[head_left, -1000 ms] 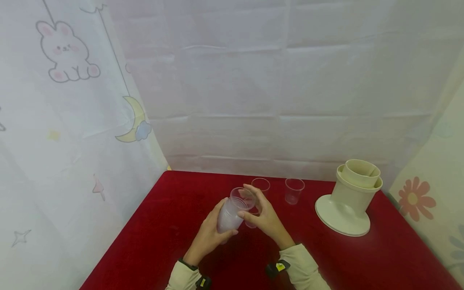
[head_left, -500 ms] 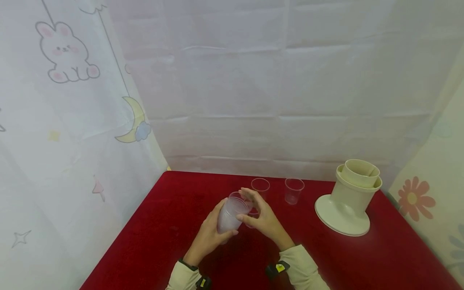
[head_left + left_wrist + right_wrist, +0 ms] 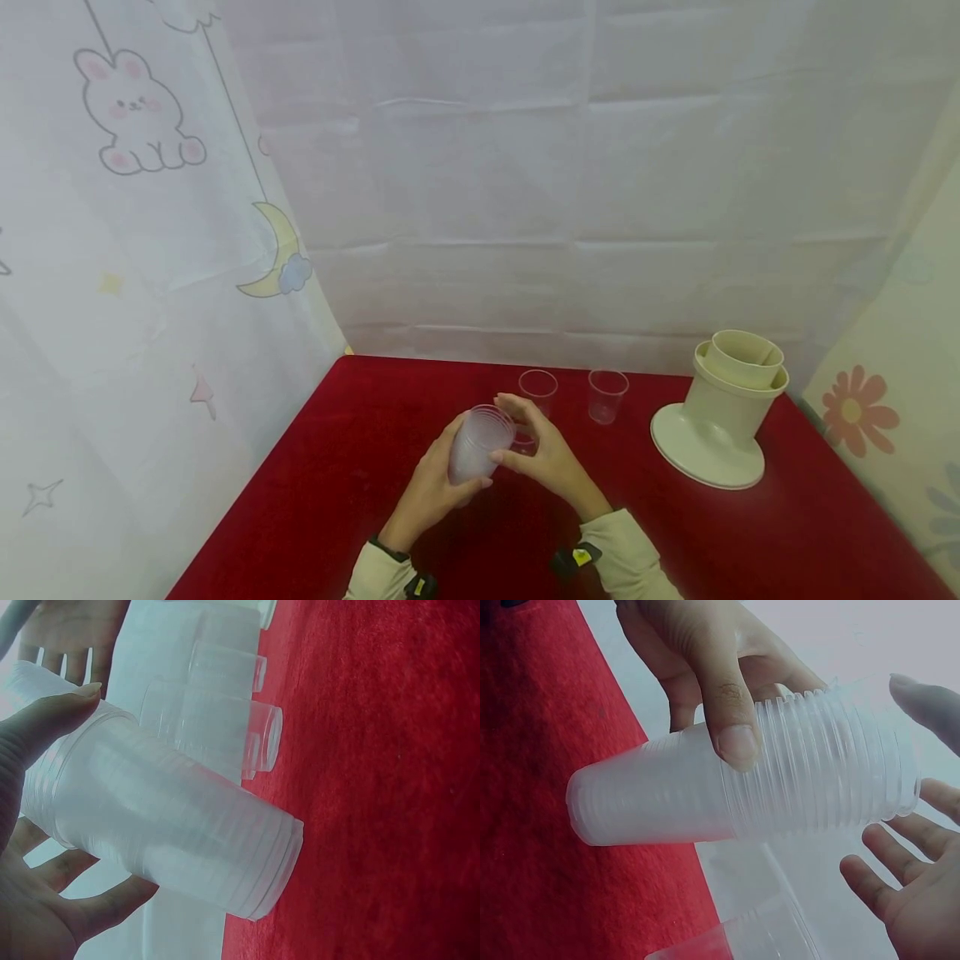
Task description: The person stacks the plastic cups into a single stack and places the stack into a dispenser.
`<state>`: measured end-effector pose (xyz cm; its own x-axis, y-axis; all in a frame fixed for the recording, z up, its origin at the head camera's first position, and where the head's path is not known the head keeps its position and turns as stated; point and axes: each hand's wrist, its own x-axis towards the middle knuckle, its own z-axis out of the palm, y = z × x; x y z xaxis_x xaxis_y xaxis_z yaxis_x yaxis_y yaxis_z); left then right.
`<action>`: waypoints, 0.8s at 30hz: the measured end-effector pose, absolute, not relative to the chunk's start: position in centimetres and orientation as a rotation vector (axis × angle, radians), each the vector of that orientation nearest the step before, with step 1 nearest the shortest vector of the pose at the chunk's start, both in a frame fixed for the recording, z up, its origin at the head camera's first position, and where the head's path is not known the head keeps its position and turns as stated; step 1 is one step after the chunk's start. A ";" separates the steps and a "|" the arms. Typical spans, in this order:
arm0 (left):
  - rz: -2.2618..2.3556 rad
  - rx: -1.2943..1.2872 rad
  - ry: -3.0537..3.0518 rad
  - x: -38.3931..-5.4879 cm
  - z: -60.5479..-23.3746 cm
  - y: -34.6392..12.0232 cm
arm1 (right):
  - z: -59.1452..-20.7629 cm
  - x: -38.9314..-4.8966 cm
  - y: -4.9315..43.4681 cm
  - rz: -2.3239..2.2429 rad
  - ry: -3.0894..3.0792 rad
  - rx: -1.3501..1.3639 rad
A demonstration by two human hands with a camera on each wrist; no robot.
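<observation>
My left hand [image 3: 429,487] grips a tilted stack of clear plastic cups [image 3: 474,450] above the red cloth, thumb on the near side and fingers behind. The stacked rims face up and toward my right hand [image 3: 553,460]. In the right wrist view, the fingers of my right hand [image 3: 922,870] and its thumb stand spread around the stack's rim end; whether they touch it I cannot tell. Behind that hand a clear cup [image 3: 524,448] stands partly hidden. Two more clear cups stand farther back, one cup [image 3: 604,400] to the right of the other cup [image 3: 538,383].
A cream plastic stand [image 3: 723,417] with a wide round base and nested tubes at its top is on the table's right side. The red cloth [image 3: 322,483] covers the table. Pale printed sheets [image 3: 480,183] hang behind and at both sides.
The end cup, whose rim stuck out from the stack, has slid down into it. My right hand has moved slightly down with it. My left hand has stayed put.
</observation>
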<state>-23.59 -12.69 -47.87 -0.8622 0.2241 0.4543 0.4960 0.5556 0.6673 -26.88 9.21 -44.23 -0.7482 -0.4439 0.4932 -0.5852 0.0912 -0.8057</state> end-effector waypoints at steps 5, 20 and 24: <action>-1.201 -0.597 -2.472 -23.6 -47.8 -12.7 | -44.3 -27.1 9.5 1.738 -2.179 1.069; -1.196 -0.566 -2.462 -23.7 -48.0 -12.6 | -43.9 -27.7 11.4 1.686 -2.143 0.989; -1.187 -0.579 -2.447 -23.7 -48.1 -12.6 | -43.9 -27.8 11.8 1.691 -2.128 0.967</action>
